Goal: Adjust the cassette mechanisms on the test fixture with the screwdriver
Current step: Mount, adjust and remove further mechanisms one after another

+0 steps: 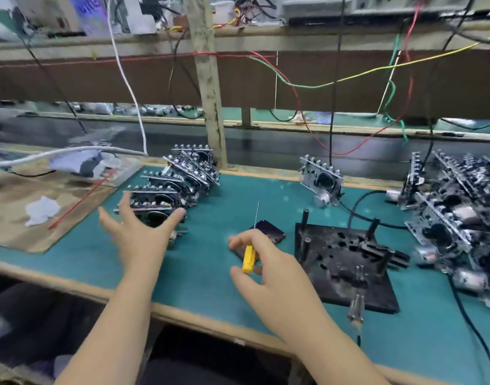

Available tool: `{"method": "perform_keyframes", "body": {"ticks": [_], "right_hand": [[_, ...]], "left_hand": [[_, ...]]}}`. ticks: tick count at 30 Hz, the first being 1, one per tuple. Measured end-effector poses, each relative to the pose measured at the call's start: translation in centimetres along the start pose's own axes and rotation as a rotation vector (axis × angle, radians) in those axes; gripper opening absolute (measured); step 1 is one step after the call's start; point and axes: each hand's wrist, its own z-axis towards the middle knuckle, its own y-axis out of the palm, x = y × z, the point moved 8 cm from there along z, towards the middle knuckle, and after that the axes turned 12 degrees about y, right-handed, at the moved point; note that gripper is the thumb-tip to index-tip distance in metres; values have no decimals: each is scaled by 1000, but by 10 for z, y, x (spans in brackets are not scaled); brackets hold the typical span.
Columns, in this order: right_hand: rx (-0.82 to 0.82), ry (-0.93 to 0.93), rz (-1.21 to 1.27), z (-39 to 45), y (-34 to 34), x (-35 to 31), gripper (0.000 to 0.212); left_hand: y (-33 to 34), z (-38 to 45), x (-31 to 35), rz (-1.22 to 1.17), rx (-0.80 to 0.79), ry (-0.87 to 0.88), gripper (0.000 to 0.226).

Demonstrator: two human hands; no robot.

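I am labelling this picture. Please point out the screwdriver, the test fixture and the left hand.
screwdriver (249, 259): head view, yellow handle.
test fixture (346, 269): head view, black plate.
left hand (139, 232): head view, back of hand.

There is one yellow screwdriver (249, 258) and one black test fixture (346, 262). One cassette mechanism (321, 182) stands alone at the back, a row of about four (171, 190) sits on the left, and a heap on the right (458, 207) is too jumbled to count. Two hands show, a left hand (139, 232) and a right hand (269, 266).

white tissue (41, 210), hanging wires (299, 86), needle-nose pliers (356, 311)
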Motion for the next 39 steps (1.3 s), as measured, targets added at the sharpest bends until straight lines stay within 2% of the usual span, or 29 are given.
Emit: {"method": "perform_keyframes", "body": {"ticks": [3, 5, 7, 9, 11, 13, 15, 17, 19, 21, 24, 27, 31, 34, 39], "right_hand": [[48, 7, 9, 3, -3, 1, 20], [74, 4, 74, 4, -11, -3, 19], [88, 7, 168, 4, -25, -8, 27], [48, 35, 183, 3, -38, -12, 45], [-17, 79, 81, 1, -53, -13, 62], [-43, 109, -44, 0, -73, -10, 71], [-45, 117, -85, -1, -96, -7, 71], [-19, 128, -38, -1, -120, 3, 67], [66, 126, -65, 2, -147, 17, 62], [121, 131, -196, 9, -166, 33, 61], [98, 104, -332, 23, -171, 52, 57], [67, 30, -459, 35, -170, 58, 56], [-24, 35, -543, 44, -165, 68, 61], [-52, 31, -544, 46, -158, 76, 60], [-49, 27, -538, 51, -156, 79, 61]], "left_hand": [[-2, -9, 5, -172, 127, 30, 95], [-13, -30, 23, -210, 212, 183, 94], [-18, -61, 53, -270, 236, 399, 98], [-16, -91, 86, -410, 175, 570, 102], [-11, -115, 128, -600, 95, 796, 103], [-6, -132, 169, -737, 37, 1002, 100], [2, -139, 198, -821, 2, 1075, 107], [14, -141, 213, -837, -79, 1105, 115], [31, -137, 216, -804, -251, 1102, 123], [55, -124, 211, -700, -479, 975, 128], [93, -119, 204, -467, -794, 821, 133], [107, -108, 202, -358, -876, 791, 127], [113, -98, 195, -251, -948, 794, 119], [120, -95, 193, -259, -1008, 756, 116], [133, -87, 196, -146, -1073, 789, 120]]}}
